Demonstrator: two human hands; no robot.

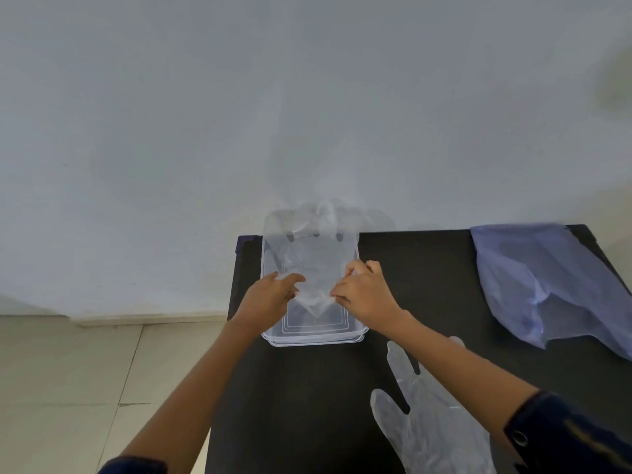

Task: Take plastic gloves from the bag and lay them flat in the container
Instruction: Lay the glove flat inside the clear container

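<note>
A clear rectangular plastic container (314, 338) stands on the far left part of a dark table. A thin transparent plastic glove (313, 265) is spread over it, fingers pointing away past the far rim, cuff towards me. My left hand (273, 295) pinches the glove's cuff edge on the left. My right hand (362, 292) pinches it on the right. A second clear glove (427, 422) lies flat on the table near me, partly under my right forearm. The pale blue plastic bag (543, 285) lies crumpled at the far right.
The dark table (307, 405) has its left edge just beside the container, with tiled floor (68, 371) below. A plain white wall (307, 114) rises directly behind the table's far edge.
</note>
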